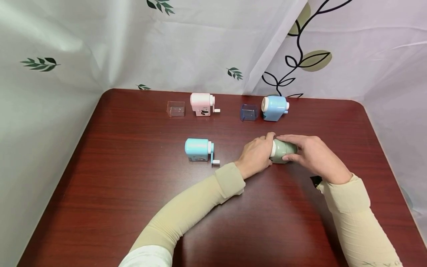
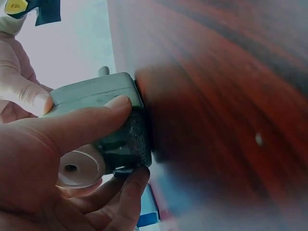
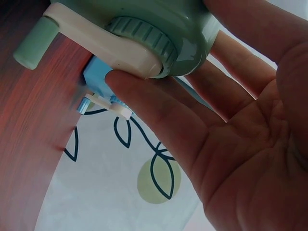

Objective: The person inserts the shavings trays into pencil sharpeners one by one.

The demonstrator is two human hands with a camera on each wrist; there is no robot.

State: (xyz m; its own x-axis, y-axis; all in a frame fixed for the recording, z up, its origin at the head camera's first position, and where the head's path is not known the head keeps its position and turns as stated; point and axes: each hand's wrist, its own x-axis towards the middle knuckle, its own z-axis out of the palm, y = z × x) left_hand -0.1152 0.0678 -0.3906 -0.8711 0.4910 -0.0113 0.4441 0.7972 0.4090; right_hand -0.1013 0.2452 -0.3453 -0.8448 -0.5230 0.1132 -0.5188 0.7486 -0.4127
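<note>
A green crank pencil sharpener (image 1: 284, 149) stands on the table between my two hands. My left hand (image 1: 255, 154) grips its front end, thumb along one side. In the left wrist view, the round white pencil port (image 2: 82, 168) lies beside that thumb, and the fingers are at a dark see-through shavings drawer (image 2: 126, 147) in the body. My right hand (image 1: 317, 154) holds the rear of the body between thumb and fingers. Its crank handle (image 3: 96, 41) shows in the right wrist view, with a fingertip close by it.
A turquoise sharpener (image 1: 197, 149) stands left of my hands. Farther back are a pink sharpener (image 1: 201, 104) with a clear pinkish drawer (image 1: 176, 109) beside it, and a blue sharpener (image 1: 274, 108) beside a dark blue drawer (image 1: 249, 112). A patterned curtain (image 1: 200, 44) borders the table's back edge.
</note>
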